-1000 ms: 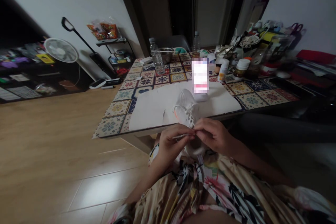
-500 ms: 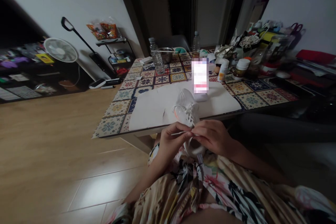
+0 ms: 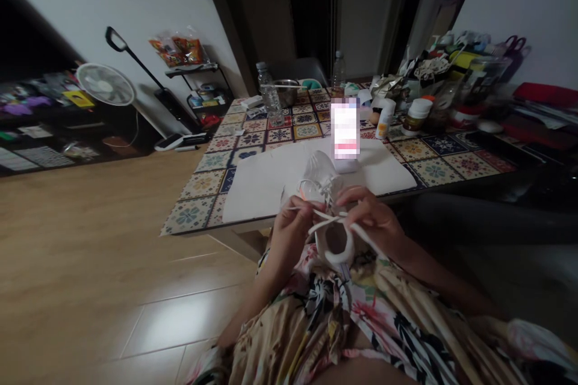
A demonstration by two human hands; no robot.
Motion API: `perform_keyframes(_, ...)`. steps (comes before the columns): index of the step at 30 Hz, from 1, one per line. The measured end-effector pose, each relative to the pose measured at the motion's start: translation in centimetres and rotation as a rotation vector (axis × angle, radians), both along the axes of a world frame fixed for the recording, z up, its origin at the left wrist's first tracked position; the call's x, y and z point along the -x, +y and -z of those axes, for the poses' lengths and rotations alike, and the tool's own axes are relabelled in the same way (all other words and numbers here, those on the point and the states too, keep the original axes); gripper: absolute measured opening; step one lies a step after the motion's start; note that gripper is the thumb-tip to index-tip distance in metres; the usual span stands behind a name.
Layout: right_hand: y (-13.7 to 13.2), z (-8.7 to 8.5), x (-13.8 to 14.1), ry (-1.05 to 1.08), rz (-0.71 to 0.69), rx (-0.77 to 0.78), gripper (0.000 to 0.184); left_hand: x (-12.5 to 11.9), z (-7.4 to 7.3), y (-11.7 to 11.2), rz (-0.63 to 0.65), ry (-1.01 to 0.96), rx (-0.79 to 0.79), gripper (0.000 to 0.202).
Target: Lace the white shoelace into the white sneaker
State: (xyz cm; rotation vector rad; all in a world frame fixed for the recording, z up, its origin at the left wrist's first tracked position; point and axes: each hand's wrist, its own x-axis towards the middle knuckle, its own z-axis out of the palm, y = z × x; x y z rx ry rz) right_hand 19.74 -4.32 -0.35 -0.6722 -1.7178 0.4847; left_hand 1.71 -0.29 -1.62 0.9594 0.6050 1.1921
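Observation:
A white sneaker (image 3: 320, 169) with an orange mark leans from my lap against the table edge, toe away from me and its opening (image 3: 336, 239) towards me. My left hand (image 3: 292, 225) pinches one white shoelace (image 3: 321, 215) at the left of the shoe's tongue area. On the right, my right hand (image 3: 372, 219) has its fingers closed on the other side of the lace, and a length of it trails below that hand. Between the hands the lace strands cross above the shoe opening. A second white shoe seems to lie partly hidden behind my left hand.
A phone (image 3: 345, 129) with a blurred screen stands on the white sheet (image 3: 257, 183) covering the table's near part. Behind are a plastic bottle (image 3: 270, 96), a metal bowl (image 3: 286, 94), a white-lidded jar (image 3: 416, 117) and a small white tube (image 3: 383, 123). A fan (image 3: 106, 84) stands at left.
My hands were close together over the shoe with the lace between their fingertips. Now they have moved apart, and crossed lace strands and the shoe opening show between them.

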Motion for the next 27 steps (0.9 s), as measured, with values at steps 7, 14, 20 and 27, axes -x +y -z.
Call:
perform_keyframes(7, 2.6, 0.3, -3.8, 0.441, -0.178, 0.317, 0.038, 2.6, 0.8, 3.2, -0.101, -0.432, 0.171, 0.025)
perform_keyframes(14, 2.9, 2.4, -7.7, 0.272, -0.402, 0.508, 0.055, 4.4, 1.5, 4.4, -0.246, -0.190, 0.102, 0.038)
perform_keyframes(20, 3.2, 1.9, -6.1, -0.135, -0.367, 0.636, 0.049, 4.7, 2.2, 3.7, 0.086, 0.374, -0.171, 0.029)
perform_keyframes(27, 3.3, 1.4, -4.7, -0.327, -0.153, 0.701, 0.038, 4.4, 2.2, 3.3, 0.319, 0.707, -0.432, 0.023)
